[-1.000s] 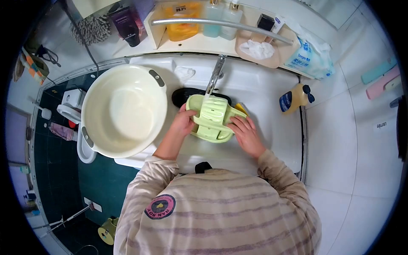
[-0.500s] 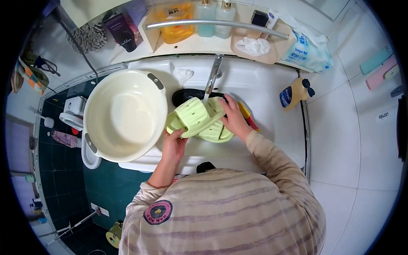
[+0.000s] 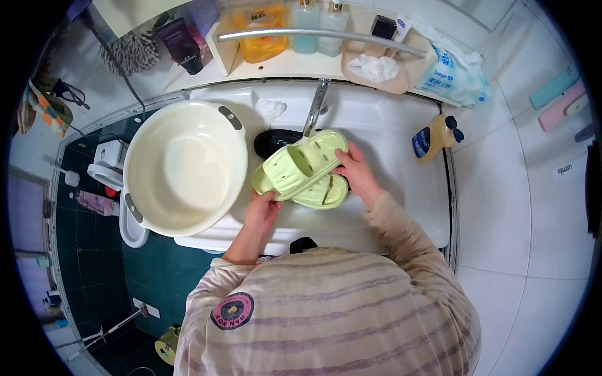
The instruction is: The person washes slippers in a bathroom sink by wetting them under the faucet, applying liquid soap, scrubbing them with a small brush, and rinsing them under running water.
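Note:
A light green slipper (image 3: 287, 174) is held by both of my hands over the white sink (image 3: 414, 207), tilted with its heel end up to the right. My left hand (image 3: 261, 213) is closed on its toe end at the lower left. At the heel end, my right hand (image 3: 359, 170) grips the edge with thumb and fingers. Underneath lies a second green slipper (image 3: 332, 191), partly covered by the first. The metal faucet (image 3: 315, 108) reaches down just behind the held slipper. A black oval object (image 3: 274, 141) sits behind the slippers; its kind is unclear.
A large cream basin (image 3: 194, 169) stands at the left of the sink. A yellowish bottle (image 3: 436, 139) rests on the right side. White crumpled tissue (image 3: 269, 110) lies by the faucet. Behind, a shelf (image 3: 276, 70) with a metal rail (image 3: 320, 35) carries several bottles and a tissue pack (image 3: 454, 78).
The held slipper has shifted slightly right and turned, showing more of its inner sole. My right hand has moved right and down, now at the heel edge. The red-and-yellow object is now hidden.

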### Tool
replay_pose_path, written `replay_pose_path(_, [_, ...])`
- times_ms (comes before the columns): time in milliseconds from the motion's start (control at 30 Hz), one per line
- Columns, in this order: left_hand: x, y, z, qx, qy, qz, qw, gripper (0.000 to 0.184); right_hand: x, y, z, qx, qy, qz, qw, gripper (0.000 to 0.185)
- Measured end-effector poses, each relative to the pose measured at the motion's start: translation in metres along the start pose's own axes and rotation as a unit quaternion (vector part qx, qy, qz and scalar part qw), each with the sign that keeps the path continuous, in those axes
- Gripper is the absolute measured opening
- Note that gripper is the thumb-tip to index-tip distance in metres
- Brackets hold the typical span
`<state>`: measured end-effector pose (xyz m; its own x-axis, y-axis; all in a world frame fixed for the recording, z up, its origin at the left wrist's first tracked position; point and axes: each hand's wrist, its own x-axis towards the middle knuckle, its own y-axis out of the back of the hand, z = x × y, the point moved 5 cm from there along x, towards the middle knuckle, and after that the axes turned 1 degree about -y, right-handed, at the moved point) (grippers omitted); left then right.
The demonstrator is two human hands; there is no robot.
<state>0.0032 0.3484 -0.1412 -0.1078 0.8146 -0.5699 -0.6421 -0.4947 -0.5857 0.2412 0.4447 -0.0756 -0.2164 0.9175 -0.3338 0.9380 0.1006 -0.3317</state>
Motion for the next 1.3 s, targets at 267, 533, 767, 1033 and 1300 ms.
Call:
replay_pose_path(267, [0.016,-0.023,-0.024,0.225,-0.011,-0.11,0.968,0.065,-0.085,0.061,-0.085,-0.104,0.217,0.139,0.961,0.029])
replay_pose_path(533, [-0.013,-0.061,-0.02,0.771,-0.251,-0.144,0.567,0.097,-0.213,0.163,-0.127,-0.167,0.278,0.397,0.859,0.038])
replay_pose_path(767, [0.001,-0.066,-0.014,0.593,-0.209,-0.217,0.747,0.083,-0.241,0.232,-0.053,-0.174,0.245,0.442,0.845,0.049])
replay_pose_path(1033, [0.007,-0.088,0.015,0.247,-0.023,-0.165,0.955,0.027,-0.254,0.196,-0.049,-0.58,0.212,0.459,0.639,0.04])
replay_pose_path(1300, [0.06,-0.07,0.013,0.218,0.065,-0.167,0.959,0.028,-0.189,0.069,-0.064,-0.509,0.366,0.219,0.747,0.037])
